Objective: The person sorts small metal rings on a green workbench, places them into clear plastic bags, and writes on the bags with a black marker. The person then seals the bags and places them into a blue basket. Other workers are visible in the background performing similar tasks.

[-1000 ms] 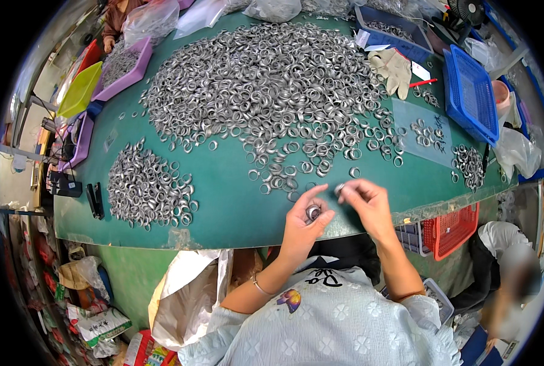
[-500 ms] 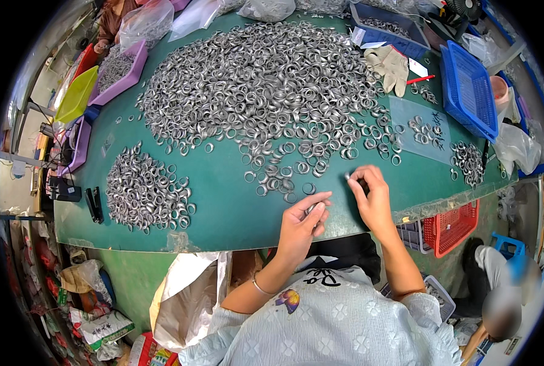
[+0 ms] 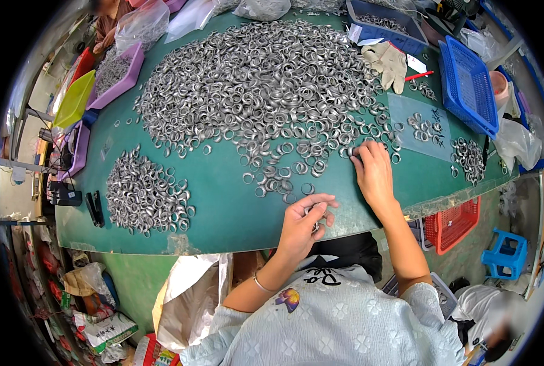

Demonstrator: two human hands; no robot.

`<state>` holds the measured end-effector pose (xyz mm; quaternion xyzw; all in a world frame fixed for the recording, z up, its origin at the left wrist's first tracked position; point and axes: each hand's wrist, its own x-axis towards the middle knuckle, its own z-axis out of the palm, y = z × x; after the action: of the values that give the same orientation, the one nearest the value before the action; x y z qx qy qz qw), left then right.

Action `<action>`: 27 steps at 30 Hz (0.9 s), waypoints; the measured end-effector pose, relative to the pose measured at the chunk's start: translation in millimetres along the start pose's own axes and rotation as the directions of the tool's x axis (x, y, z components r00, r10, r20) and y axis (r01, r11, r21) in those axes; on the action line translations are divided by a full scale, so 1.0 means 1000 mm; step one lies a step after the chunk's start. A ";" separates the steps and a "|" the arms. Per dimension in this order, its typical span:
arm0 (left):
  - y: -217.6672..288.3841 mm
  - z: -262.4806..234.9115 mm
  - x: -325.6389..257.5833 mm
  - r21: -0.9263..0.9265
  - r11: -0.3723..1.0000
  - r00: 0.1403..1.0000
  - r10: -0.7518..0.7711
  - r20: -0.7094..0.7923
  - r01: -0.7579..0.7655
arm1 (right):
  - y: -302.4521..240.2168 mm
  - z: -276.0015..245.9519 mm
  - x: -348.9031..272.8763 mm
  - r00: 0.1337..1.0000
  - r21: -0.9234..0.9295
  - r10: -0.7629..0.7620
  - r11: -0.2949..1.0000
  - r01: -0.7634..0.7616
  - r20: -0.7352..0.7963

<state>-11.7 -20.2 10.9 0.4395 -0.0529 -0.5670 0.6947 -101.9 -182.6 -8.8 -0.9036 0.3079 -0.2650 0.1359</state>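
A broad heap of grey metal rings [image 3: 259,85] covers the far middle of the green table. My left hand [image 3: 305,222] is held near the table's front edge, fingers curled round metal rings [image 3: 315,227], partly hidden in the palm. Further right, my right hand [image 3: 375,174] reaches to the heap's near right edge, its thumb and forefinger closed on a metal ring [image 3: 351,152] there. Between the left hand and the heap lie several loose rings [image 3: 278,183]. A smaller pile of rings [image 3: 147,195] sits at the table's left.
At the right are a blue basket [image 3: 470,91], a work glove [image 3: 386,64], a clear sheet [image 3: 406,131] with rings on it and a small ring pile [image 3: 469,160]. A black stapler-like tool [image 3: 94,209] lies left. A person [image 3: 491,317] is low at the right.
My right hand has moved away from me and slightly right, to the heap's edge. My left hand stays about in place, its fingers slightly shifted. The person at the right has moved lower, uncovering a blue stool.
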 end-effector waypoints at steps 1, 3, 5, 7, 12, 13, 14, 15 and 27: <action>-0.003 -0.001 0.001 -0.002 0.999 0.999 0.037 0.009 -0.037 | 0.004 0.002 -0.001 1.000 0.010 0.006 1.000 -0.007 0.030; -0.005 -0.001 0.002 0.005 0.997 0.997 0.075 0.022 -0.075 | 0.008 0.003 -0.007 0.991 0.207 0.110 0.971 -0.123 0.070; -0.003 0.000 0.002 0.031 0.996 0.996 0.085 0.028 -0.085 | 0.005 0.001 -0.011 0.991 0.284 0.123 0.950 -0.133 0.054; -0.011 -0.011 0.003 -0.085 0.995 0.996 0.051 0.067 -0.045 | -0.006 -0.003 -0.010 0.999 0.245 0.047 0.969 -0.038 -0.028; -0.005 -0.009 0.005 -0.218 0.971 0.986 -0.068 0.153 0.100 | -0.006 -0.001 -0.007 0.999 0.067 -0.037 0.997 0.034 0.033; -0.004 -0.007 0.005 -0.182 0.980 0.988 -0.055 0.144 0.081 | -0.004 0.000 -0.009 0.999 0.101 -0.026 0.995 0.023 0.028; -0.004 -0.006 0.005 -0.146 0.988 0.990 -0.040 0.135 0.060 | -0.003 0.000 -0.009 1.000 0.135 -0.016 0.991 0.012 0.024; -0.004 -0.006 0.005 -0.129 0.991 0.992 -0.028 0.121 0.043 | -0.004 -0.001 -0.011 0.999 0.150 -0.030 0.988 0.036 -0.043; -0.010 -0.003 0.006 0.068 0.994 0.996 0.091 0.003 -0.091 | -0.017 -0.030 -0.016 0.921 0.476 0.242 0.799 -0.367 0.304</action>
<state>-15.0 -23.6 -0.3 0.4601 -0.0922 -0.5328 0.7042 -121.2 -161.6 16.3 -0.7943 0.3482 -0.2080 0.4524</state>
